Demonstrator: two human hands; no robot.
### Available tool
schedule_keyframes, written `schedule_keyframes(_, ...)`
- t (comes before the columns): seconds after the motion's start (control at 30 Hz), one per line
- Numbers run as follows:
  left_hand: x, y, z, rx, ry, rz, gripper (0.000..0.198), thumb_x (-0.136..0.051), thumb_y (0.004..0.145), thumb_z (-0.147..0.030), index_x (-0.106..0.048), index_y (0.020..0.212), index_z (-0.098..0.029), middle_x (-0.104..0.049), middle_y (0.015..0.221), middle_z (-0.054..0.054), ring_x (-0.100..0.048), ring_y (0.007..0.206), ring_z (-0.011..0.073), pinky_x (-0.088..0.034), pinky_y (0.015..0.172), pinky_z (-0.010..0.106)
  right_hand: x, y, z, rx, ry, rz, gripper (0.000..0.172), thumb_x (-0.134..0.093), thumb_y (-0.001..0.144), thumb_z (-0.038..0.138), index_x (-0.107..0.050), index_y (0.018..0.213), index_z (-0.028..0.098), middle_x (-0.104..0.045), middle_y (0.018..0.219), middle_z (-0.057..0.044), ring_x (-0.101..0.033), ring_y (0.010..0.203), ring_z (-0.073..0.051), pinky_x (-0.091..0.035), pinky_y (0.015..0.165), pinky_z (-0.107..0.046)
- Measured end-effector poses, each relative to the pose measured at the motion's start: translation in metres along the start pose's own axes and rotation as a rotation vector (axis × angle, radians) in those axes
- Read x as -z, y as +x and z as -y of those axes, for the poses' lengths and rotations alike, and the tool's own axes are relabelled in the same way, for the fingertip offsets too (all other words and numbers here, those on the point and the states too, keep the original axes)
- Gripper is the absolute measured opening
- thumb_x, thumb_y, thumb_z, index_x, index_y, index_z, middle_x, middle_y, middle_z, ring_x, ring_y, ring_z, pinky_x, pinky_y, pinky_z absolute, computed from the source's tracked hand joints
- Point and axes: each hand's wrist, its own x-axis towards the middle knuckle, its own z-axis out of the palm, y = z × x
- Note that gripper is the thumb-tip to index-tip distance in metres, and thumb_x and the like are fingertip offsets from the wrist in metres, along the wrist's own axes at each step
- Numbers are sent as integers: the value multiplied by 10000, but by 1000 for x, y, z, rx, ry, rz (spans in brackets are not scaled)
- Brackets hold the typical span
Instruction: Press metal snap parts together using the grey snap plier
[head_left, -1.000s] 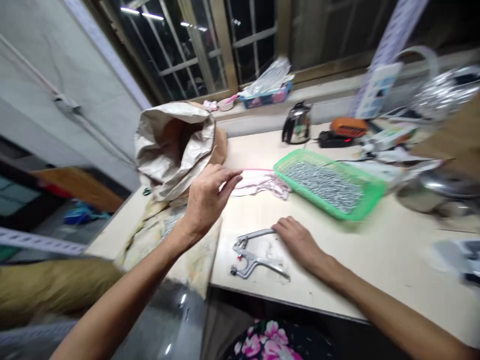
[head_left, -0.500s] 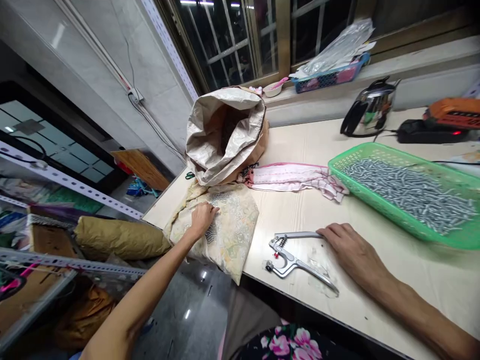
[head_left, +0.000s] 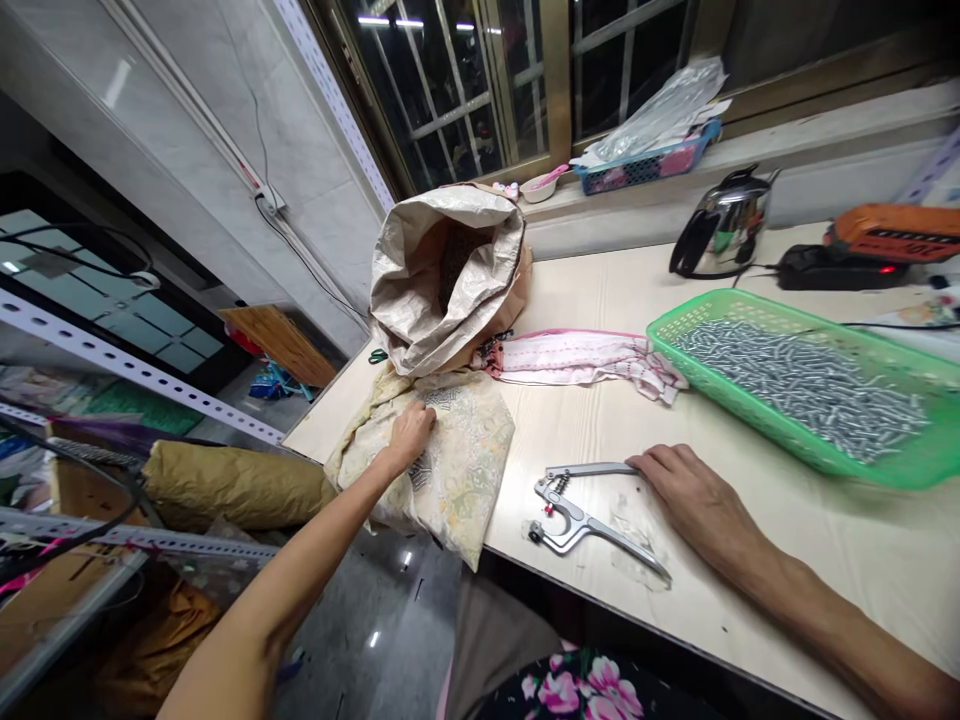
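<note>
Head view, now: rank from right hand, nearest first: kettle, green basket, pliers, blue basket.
From the right hand:
1. Pliers: just left; fingertips at the upper handle's end.
2. Green basket: beyond the hand, toward the right.
3. Kettle: back of the table.
4. Blue basket: farthest, on the windowsill.

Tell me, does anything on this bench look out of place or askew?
Slightly: the patterned cloth droops crookedly over the edge of the table, and apparently clear film lies crumpled by the pliers, like litter.
</note>
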Motion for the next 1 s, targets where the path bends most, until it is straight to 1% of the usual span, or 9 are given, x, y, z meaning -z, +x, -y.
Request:
schedule_keyframes(0.1,1,-1,0,-42,-19,3,232,-417,888,-128,-649,894,-144,-599,1063,136,-509,1101,246,-428,813,314,0,0,0,0,-6,-5,295,-395,858,55,-614,997,194,-595,945,-92,-500,892,-241,-431,725,-349)
schedule_keyframes(0.23,5,-1,3,-31,-77,-18,213,-423,874,-110,-632,841,-137,-609,1056,148,-512,1094,251,-430,834,327,1,1,0,5,-7,1,312,-373,863,52,-620,989,194,-601,939,-96,-497,885,-241,-432,727,-354)
schedule_keyframes(0.37,16,-13,-6,1,-178,-70,207,-437,881,-171,-635,916,-124,-645,1019,131,-572,1011,227,-448,834,313,3,2,1,-10,-8,16,308,-380,864,50,-628,986,185,-600,935,-101,-493,892,-248,-424,730,-358)
schedule_keyframes(0.43,18,-28,-23,11,-311,-58,239,-442,884,-238,-637,959,-121,-671,915,89,-618,846,182,-474,751,278,5,3,2,-19,-9,27,300,-391,869,52,-629,990,186,-598,939,-101,-488,895,-247,-412,729,-352)
schedule_keyframes(0.47,18,-38,-34,11,-445,-25,258,-461,874,-285,-641,961,-122,-675,855,66,-620,752,161,-479,691,262,5,3,2,-23,-10,35,291,-396,876,55,-630,991,185,-596,939,-100,-484,894,-245,-405,730,-348)
schedule_keyframes(0.57,13,-71,-76,6,-956,159,326,-575,783,-418,-667,890,-124,-653,709,20,-572,583,125,-455,568,236,7,5,3,-39,-12,70,244,-412,913,89,-627,985,179,-592,932,-90,-468,895,-237,-386,735,-334)
schedule_keyframes(0.63,8,-89,-102,12,-1115,279,356,-625,722,-454,-679,827,-118,-627,639,10,-536,547,117,-427,539,232,8,7,2,-47,-18,98,226,-416,933,108,-625,986,175,-589,930,-85,-459,901,-237,-378,738,-331)
schedule_keyframes(0.77,6,-99,-133,4,-1042,341,375,-626,701,-474,-699,757,-111,-611,602,8,-499,555,114,-357,527,224,11,9,3,-56,-38,145,222,-410,941,101,-618,980,167,-586,937,-89,-448,902,-241,-368,733,-330)
schedule_keyframes(1.0,11,-83,-142,-87,-856,423,406,-609,699,-512,-715,717,-121,-619,612,10,-499,590,129,-328,534,226,17,10,5,-54,-17,145,227,-405,920,57,-601,943,169,-584,946,-95,-440,891,-237,-356,705,-323)
